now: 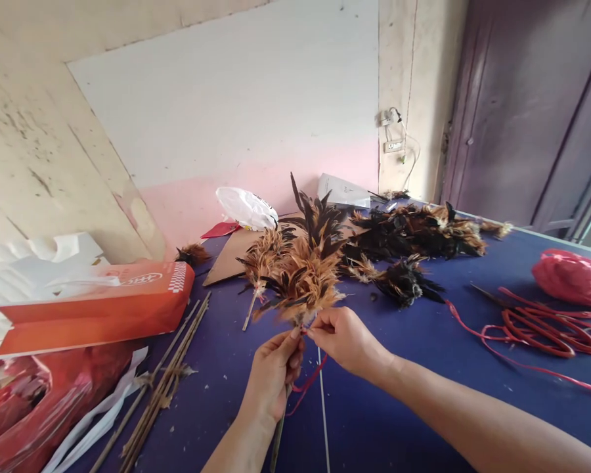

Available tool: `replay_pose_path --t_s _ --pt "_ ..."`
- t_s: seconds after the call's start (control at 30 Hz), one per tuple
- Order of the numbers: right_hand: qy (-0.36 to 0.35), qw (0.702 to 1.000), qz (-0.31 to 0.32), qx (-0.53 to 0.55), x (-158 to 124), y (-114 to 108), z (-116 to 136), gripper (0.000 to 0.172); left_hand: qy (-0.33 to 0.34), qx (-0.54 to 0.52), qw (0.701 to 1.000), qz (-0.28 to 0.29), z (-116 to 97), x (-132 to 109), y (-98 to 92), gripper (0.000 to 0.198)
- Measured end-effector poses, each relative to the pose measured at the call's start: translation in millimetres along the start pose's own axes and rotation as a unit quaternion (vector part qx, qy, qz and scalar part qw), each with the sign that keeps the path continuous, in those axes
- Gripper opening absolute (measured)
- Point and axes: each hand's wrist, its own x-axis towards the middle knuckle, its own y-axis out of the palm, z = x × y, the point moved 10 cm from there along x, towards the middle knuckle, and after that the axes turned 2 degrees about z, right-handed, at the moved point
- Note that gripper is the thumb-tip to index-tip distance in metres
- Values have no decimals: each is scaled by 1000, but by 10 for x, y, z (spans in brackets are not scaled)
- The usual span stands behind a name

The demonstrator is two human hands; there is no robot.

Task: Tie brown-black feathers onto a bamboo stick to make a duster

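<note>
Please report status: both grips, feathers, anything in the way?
Left grip around stick. Right grip pinching red string. Feathers bunched at stick's far end. Nothing visibly blocking.

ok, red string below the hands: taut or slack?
Slack: the red string curves loosely below the right hand. At the feather bundle, cannot tell.

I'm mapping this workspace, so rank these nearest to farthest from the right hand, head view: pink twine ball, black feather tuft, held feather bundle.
From the right hand:
1. Held feather bundle: just ahead, slightly left.
2. Black feather tuft: ahead, to the right.
3. Pink twine ball: far right.
</note>
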Motion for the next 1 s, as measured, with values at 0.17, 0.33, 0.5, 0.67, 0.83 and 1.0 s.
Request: replay_pose_path --t_s 0.17,0.33,0.5,0.67,0.83,1.0 --pt "28 998 57 15 3 51 -68 20 19 -57 997 -46 -16 4 -126 26" --pt "150 939 290 108 -127 216 -532 25 5 -109 993 -47 -73 16 -196 19" --pt "167 964 175 -108 297 -423 -1006 24 32 -147 987 -50 -204 34 -282 15" --pt "152 959 -16 -237 736 -672 -1041 16 9 -137 990 -32 -146 50 -256 18" --pt "185 949 -59 -250 778 -579 -1095 6 11 -153 988 -33 -129 62 -279 16" --pt "190 967 -54 -157 636 -661 -1021 19 10 -165 985 -38 -135 46 -248 16"
